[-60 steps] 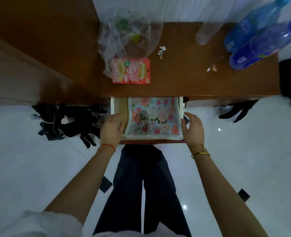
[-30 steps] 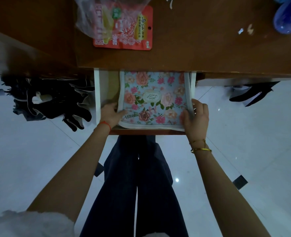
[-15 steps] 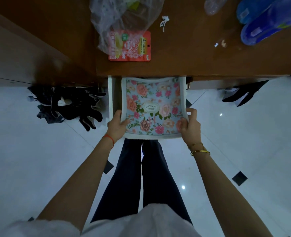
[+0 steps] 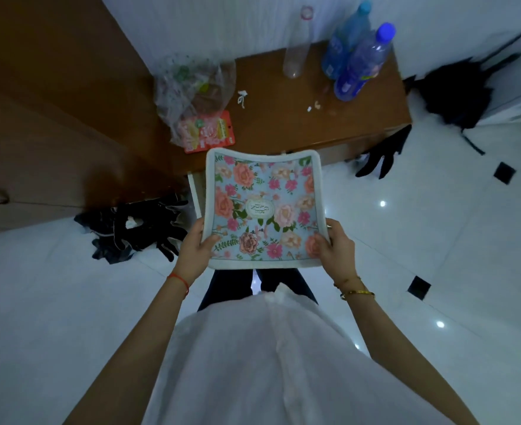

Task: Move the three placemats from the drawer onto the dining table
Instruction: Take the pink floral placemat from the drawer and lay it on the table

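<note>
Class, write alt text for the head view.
Seen from above, a person's left hand and right hand grip the near corners of a floral placemat, held above the open drawer of a wooden table bearing bottles and a bag.

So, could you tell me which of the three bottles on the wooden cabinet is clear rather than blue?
The clear bottle on the left of the row; the two beside it, one light blue and one deeper blue, are tinted.

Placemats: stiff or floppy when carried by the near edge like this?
Probably semi-floppy: the placemats sag in the middle between the left hand and right hand. Yet the far edge stays up unsupported, suggesting some stiffness. Likely light.
</note>
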A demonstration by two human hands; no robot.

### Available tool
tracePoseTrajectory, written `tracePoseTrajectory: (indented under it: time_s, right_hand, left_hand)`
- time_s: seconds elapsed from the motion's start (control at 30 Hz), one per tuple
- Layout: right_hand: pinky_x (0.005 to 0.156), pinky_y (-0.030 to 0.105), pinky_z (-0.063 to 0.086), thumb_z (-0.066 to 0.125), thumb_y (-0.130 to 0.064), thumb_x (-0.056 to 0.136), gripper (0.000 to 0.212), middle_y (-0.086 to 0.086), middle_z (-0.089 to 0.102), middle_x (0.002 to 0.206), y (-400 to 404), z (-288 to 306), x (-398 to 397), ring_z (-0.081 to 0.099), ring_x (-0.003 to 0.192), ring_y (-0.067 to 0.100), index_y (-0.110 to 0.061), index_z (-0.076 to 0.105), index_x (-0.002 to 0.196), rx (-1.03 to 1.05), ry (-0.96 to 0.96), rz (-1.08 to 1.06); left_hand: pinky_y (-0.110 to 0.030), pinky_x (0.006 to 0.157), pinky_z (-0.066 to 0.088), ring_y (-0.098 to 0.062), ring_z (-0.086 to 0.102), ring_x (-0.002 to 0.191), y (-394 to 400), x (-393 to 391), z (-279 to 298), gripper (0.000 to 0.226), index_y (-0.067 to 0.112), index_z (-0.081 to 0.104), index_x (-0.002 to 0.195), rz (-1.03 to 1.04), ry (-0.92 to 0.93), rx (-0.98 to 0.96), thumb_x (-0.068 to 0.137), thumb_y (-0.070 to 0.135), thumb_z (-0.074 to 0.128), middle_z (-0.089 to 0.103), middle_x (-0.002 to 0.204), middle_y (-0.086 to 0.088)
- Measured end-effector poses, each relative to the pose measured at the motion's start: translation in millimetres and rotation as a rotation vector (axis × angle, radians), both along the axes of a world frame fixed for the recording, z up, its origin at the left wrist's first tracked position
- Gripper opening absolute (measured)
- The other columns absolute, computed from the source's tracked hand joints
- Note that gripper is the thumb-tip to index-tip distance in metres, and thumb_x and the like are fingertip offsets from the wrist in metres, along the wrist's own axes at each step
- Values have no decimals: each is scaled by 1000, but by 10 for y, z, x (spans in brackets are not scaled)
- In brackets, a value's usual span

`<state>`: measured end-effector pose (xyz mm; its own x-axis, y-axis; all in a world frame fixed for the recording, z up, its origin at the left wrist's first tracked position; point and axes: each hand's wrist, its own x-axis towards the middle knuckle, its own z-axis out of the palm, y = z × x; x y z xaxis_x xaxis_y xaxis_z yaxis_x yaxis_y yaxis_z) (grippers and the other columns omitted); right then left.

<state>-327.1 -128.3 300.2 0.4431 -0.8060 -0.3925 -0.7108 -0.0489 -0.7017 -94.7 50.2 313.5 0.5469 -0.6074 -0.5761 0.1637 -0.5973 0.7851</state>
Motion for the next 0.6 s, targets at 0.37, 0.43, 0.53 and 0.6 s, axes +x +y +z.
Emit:
tracePoseTrajectory:
  time_s: [0.37, 0.43, 0.53, 0.6]
  right_hand:
    - [69, 26, 56, 60, -12, 91, 30, 5, 68, 91, 673, 735, -301, 66, 79, 16, -13, 52, 120, -99, -110, -474]
    - [69, 22, 54, 59, -10, 91, 31, -1, 66, 89, 855, 795, -326, 64, 79, 10, -11, 52, 121, -131, -111, -565]
    - [64, 5, 46, 58, -7, 91, 30, -6, 63, 88, 1112, 897, -388, 60, 76, 1, -9, 52, 120, -186, -107, -714]
    - [61, 2, 42, 57, -6, 91, 29, -5, 63, 89, 1270, 964, -452, 59, 74, -1, -7, 52, 119, -216, -100, -812]
  left_hand:
    - [-8, 76, 50, 12, 59, 97, -406, 246, 742, 37, 7, 48, 132, -404, -106, -196, 95, 1, 51, 61, 112, 6]
    - [-9, 76, 50, 10, 60, 97, -493, 274, 820, 37, 8, 49, 131, -501, -118, -217, 95, 1, 52, 62, 113, 5]
    - [-12, 72, 54, 10, 62, 93, -661, 207, 962, 37, 12, 49, 129, -644, -107, -252, 94, 0, 52, 61, 109, 11]
    - [-11, 69, 53, 9, 63, 92, -769, 117, 1034, 36, 12, 49, 128, -743, -96, -270, 94, -1, 51, 61, 109, 10]
